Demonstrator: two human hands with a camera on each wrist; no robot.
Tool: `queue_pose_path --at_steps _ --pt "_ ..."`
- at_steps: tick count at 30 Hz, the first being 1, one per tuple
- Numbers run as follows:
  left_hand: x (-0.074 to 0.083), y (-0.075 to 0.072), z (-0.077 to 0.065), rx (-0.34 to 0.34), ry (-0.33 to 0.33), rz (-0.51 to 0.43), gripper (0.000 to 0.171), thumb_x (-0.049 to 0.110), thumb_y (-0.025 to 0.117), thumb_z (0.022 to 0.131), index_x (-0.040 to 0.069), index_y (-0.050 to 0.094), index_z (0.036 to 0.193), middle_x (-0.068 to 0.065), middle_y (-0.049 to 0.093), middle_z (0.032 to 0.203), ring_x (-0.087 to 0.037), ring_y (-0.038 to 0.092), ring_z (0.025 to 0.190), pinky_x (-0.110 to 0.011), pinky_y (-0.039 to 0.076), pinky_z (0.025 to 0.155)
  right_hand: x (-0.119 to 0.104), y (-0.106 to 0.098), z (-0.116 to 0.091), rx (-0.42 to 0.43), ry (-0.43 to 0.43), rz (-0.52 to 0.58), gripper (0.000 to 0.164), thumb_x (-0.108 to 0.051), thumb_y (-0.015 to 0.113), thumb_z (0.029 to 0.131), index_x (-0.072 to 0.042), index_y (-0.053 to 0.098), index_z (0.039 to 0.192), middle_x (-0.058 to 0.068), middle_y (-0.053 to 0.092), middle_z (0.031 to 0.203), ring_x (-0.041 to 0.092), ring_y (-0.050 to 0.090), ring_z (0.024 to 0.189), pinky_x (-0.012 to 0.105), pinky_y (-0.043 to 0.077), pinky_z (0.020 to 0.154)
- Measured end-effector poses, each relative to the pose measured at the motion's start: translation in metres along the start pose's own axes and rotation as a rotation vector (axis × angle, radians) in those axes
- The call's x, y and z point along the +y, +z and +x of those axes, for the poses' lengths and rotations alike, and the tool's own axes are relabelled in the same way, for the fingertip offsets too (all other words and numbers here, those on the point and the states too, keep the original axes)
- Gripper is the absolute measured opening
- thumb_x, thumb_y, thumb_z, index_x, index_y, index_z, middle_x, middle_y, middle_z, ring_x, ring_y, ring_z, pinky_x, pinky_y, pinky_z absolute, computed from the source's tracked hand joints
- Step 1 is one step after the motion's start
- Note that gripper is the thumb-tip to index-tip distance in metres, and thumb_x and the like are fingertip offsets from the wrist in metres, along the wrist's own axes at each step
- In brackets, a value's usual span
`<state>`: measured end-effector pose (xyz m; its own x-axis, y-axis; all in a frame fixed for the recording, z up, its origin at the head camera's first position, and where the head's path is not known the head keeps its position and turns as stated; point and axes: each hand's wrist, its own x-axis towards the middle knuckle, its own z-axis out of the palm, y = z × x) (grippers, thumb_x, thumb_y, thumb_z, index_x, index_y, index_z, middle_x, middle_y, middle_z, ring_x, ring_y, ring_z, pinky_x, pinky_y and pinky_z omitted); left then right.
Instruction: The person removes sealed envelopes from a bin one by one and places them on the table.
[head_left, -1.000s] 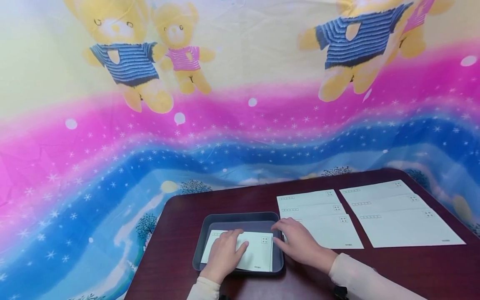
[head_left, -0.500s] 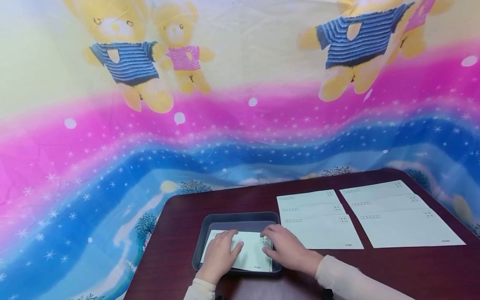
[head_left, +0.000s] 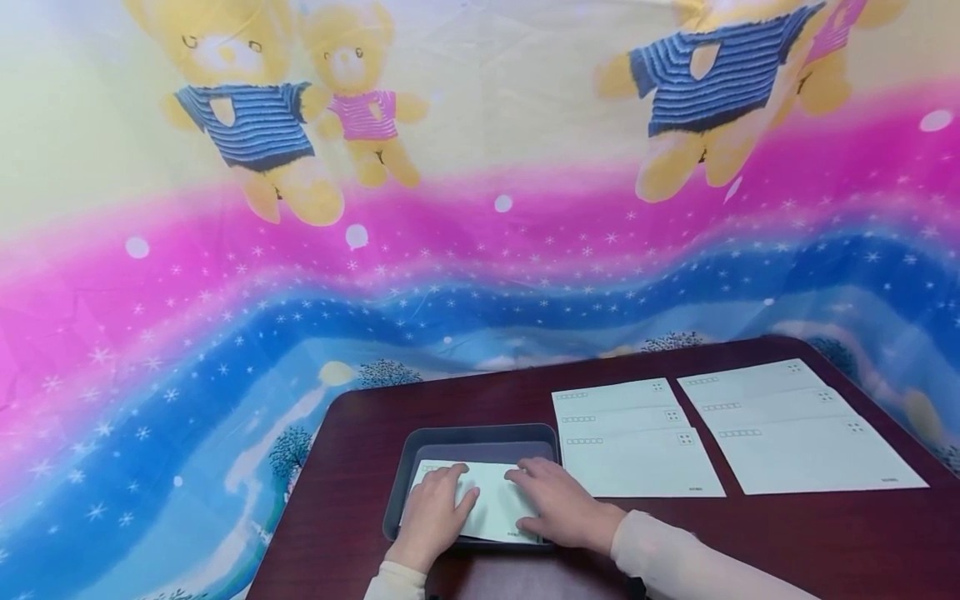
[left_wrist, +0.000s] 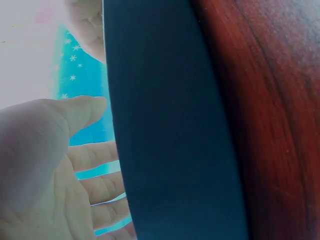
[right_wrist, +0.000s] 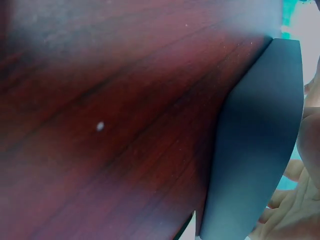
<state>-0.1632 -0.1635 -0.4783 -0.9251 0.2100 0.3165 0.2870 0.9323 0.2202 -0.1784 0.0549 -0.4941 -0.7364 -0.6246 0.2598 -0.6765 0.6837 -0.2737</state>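
A white envelope [head_left: 491,500] with small printed boxes lies flat in a dark grey tray [head_left: 480,432] on the table. My left hand [head_left: 432,512] is over the envelope's left part, fingers spread; in the left wrist view its fingers [left_wrist: 100,187] are nearly straight beyond the tray wall [left_wrist: 170,120]. Over the envelope's right end reaches my right hand [head_left: 566,504], fingers loosely bent and thumb apart. The right wrist view shows part of that hand [right_wrist: 295,210] behind the tray's outer wall [right_wrist: 260,125]. Whether the fingertips touch the envelope is hard to tell.
Right of the tray, overlapping white envelopes [head_left: 637,467] lie in one column, with a second column of envelopes [head_left: 817,454] farther right. The dark red table [head_left: 360,467] has rounded far corners. Behind it hangs a printed bear curtain [head_left: 480,267].
My right hand has moved left from the tray's right rim to over the envelope, uncovering the nearer column of envelopes. My left hand has shifted slightly left and down.
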Motion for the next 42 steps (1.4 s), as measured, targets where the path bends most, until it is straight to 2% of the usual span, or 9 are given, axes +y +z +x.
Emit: queue_pose_path --at_steps 6,12,16,28,36,42 --pt "-0.001 0.001 -0.001 0.022 0.015 0.006 0.036 0.036 0.062 0.085 0.01 0.067 0.109 -0.008 0.069 0.1 -0.026 0.063 0.092 -0.044 0.05 0.076 0.0 0.001 0.003 -0.033 -0.017 -0.045 0.072 -0.043 0.074 0.07 -0.008 0.055 0.129 0.017 0.055 0.124 0.032 0.05 0.116 0.048 0.036 0.099" --pt "-0.002 0.0 -0.002 0.026 0.015 0.01 0.035 0.035 0.063 0.084 0.009 0.067 0.107 -0.009 0.069 0.1 -0.027 0.063 0.092 -0.045 0.05 0.076 0.0 0.003 0.004 -0.074 0.019 -0.078 0.078 -0.048 0.076 0.066 -0.011 0.054 0.131 0.014 0.056 0.123 0.032 0.051 0.114 0.056 0.03 0.101" --pt "-0.003 0.0 -0.002 0.024 0.011 0.007 0.035 0.035 0.063 0.085 0.01 0.067 0.108 -0.009 0.069 0.1 -0.027 0.063 0.093 -0.045 0.05 0.076 0.0 0.002 0.005 -0.063 0.024 -0.101 0.078 -0.049 0.077 0.063 -0.012 0.055 0.128 0.01 0.057 0.118 0.029 0.053 0.109 0.057 0.031 0.099" --pt "-0.004 0.002 -0.002 0.024 0.012 0.014 0.035 0.036 0.063 0.085 0.01 0.067 0.107 -0.008 0.069 0.099 -0.026 0.063 0.092 -0.045 0.05 0.075 -0.002 0.002 0.005 -0.063 0.043 -0.118 0.073 -0.049 0.078 0.063 -0.013 0.058 0.124 0.011 0.057 0.121 0.028 0.051 0.112 0.052 0.034 0.097" --pt "-0.004 0.002 -0.003 0.023 0.012 0.01 0.035 0.036 0.063 0.085 0.01 0.067 0.108 -0.008 0.068 0.1 -0.026 0.063 0.092 -0.045 0.05 0.076 -0.002 0.006 0.009 -0.002 0.049 -0.118 0.079 -0.046 0.082 0.056 -0.013 0.058 0.125 0.012 0.054 0.121 0.028 0.049 0.112 0.049 0.038 0.093" --pt "-0.002 -0.001 -0.002 0.016 0.005 -0.001 0.035 0.036 0.063 0.085 0.011 0.067 0.108 -0.007 0.068 0.102 -0.026 0.063 0.093 -0.044 0.05 0.076 0.0 0.008 0.013 -0.006 0.076 -0.065 0.081 -0.038 0.083 0.058 -0.013 0.055 0.13 0.011 0.051 0.117 0.025 0.051 0.099 0.042 0.045 0.083"
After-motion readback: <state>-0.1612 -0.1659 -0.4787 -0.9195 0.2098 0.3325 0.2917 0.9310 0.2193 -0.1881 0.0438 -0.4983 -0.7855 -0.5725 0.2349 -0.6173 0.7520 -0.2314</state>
